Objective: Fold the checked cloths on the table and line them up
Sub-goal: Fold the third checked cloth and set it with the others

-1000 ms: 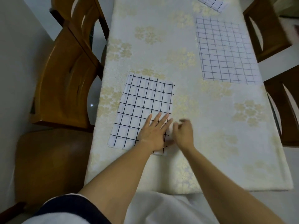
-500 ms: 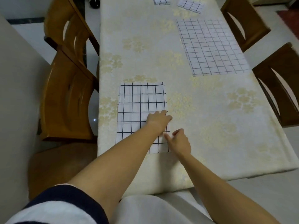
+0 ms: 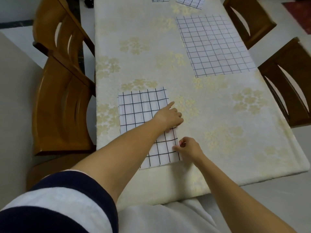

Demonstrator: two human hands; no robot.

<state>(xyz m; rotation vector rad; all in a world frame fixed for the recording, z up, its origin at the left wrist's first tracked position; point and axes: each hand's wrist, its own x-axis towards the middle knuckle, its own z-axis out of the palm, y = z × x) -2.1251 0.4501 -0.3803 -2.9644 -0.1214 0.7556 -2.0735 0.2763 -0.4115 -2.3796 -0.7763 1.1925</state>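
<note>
Light is soft, even and rather dim, with a warm yellowish cast. Shadows are faint: only a pale one under the left hand (image 3: 169, 117) on the near checked cloth (image 3: 139, 108), whose grid lines read crisp. The wooden chair (image 3: 62, 105) by the table's (image 3: 218, 115) left edge carries a dull sheen. Wide-angle distortion bows the table's edges; the sleeve (image 3: 55, 204) nearest the camera is blurred.

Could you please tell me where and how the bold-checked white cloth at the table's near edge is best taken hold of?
The bold-checked white cloth lies flat, so only an edge offers a grip: probably pinch its right edge, coming from the right, where the right hand pinches it.
</note>
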